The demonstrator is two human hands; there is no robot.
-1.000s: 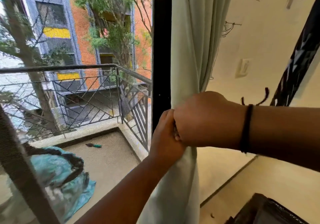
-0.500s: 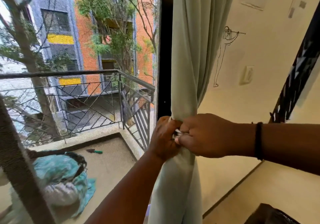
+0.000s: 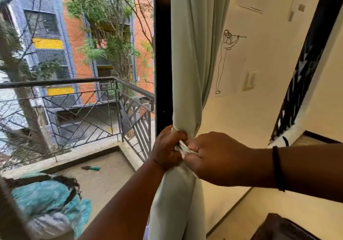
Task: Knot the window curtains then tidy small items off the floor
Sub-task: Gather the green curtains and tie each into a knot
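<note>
Just two hands: left hand (image 3: 168,149), right hand (image 3: 213,158), one curtain (image 3: 193,54)

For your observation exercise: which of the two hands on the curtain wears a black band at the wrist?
The right hand, entering from the right side; the left hand, by the window frame, has a bare wrist. Both grip the gathered curtain.

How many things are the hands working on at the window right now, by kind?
Curtains: 1, the pale green curtain, gathered at the waist
Ties: 1, a white tie strip pinched between both hands
Hands: 2, left hand and right hand
Wristbands: 1, black wristband on the right wrist
Total: 5
</note>
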